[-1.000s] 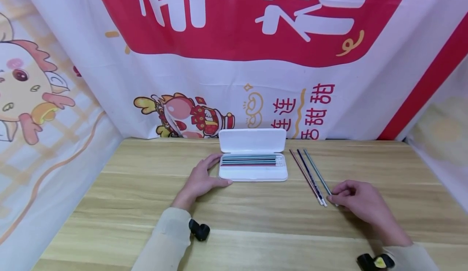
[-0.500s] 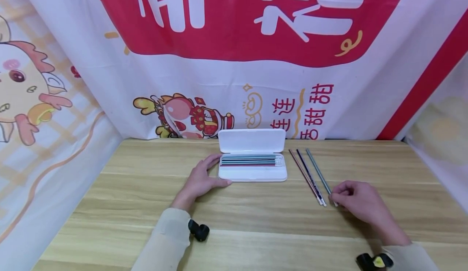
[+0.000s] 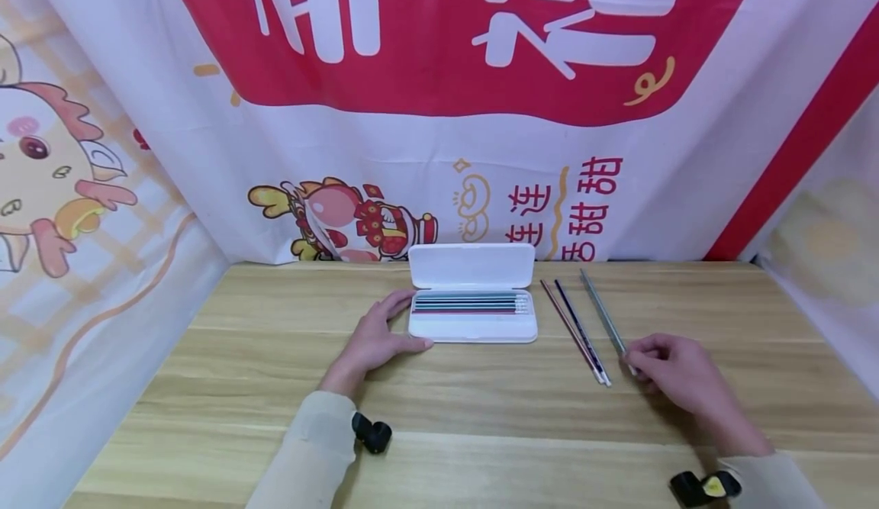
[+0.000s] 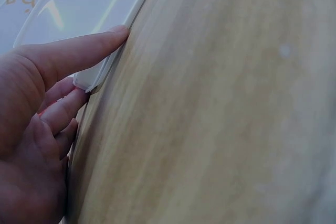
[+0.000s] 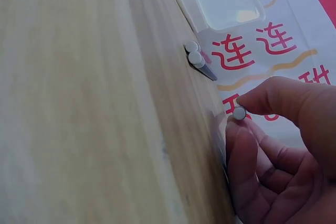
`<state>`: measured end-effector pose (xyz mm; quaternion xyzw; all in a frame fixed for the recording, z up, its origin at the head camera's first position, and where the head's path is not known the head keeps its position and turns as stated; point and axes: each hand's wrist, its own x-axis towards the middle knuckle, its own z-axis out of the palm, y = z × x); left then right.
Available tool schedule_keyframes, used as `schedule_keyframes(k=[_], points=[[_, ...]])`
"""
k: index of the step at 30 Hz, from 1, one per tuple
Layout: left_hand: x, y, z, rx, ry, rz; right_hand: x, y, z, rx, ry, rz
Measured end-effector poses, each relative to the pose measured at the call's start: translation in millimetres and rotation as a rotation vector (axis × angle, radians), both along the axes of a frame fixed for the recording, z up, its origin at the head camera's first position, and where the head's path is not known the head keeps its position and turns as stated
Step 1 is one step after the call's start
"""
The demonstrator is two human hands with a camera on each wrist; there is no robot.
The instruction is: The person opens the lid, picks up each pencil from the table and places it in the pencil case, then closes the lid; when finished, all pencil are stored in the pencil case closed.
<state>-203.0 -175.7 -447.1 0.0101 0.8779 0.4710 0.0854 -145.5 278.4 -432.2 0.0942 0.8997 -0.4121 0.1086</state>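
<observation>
A white pencil case point(image 3: 472, 329) lies with its lid raised at the back of the table, several pencils point(image 3: 467, 303) inside it. My left hand point(image 3: 374, 341) holds the case's left end, thumb along the front edge and fingers at the left side. In the right wrist view, my right hand point(image 5: 283, 150) pinches a pencil by its white-tipped end point(image 5: 239, 113) between thumb and fingers. That grey-green pencil point(image 3: 601, 309) slants away from the hand, its far end toward the back. Left of it lie a reddish pencil point(image 3: 570, 330) and a dark blue patterned pencil point(image 3: 580, 330), side by side.
The wooden table point(image 3: 481, 425) ends at the back against a hanging white and red printed cloth point(image 3: 439, 143). Another printed cloth point(image 3: 89, 280) hangs along the left side. Behind the case, the raised lid point(image 3: 471, 266) stands close to the cloth.
The grey-green pencil has shifted slightly right and toward the back, its far end moving most, with my right hand pinching it. My left hand stays at the case.
</observation>
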Motion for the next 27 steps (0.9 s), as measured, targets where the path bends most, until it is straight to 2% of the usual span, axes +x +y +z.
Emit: schedule_keyframes(k=[6, 11, 16, 22, 27], points=[[0.4, 0.0, -0.2, -0.006, -0.005, 0.000, -2.3, 6.2, 0.7, -0.121, -0.034, -0.040], [-0.4, -0.1, -0.3, -0.006, 0.006, -0.003, 0.5, 6.8, 8.1, -0.181, 0.032, 0.003], [-0.5, -0.1, -0.3, -0.003, 0.004, 0.000, 4.4, 3.8, 16.8, -0.183, 0.097, 0.035], [0.2, -0.4, -0.5, -0.003, -0.012, 0.002, 6.2, 0.1, 22.4, -0.150, 0.077, 0.026], [-0.3, -0.1, 0.4, -0.001, 0.001, -0.004, 6.0, -4.2, 22.6, -0.145, 0.071, 0.035]])
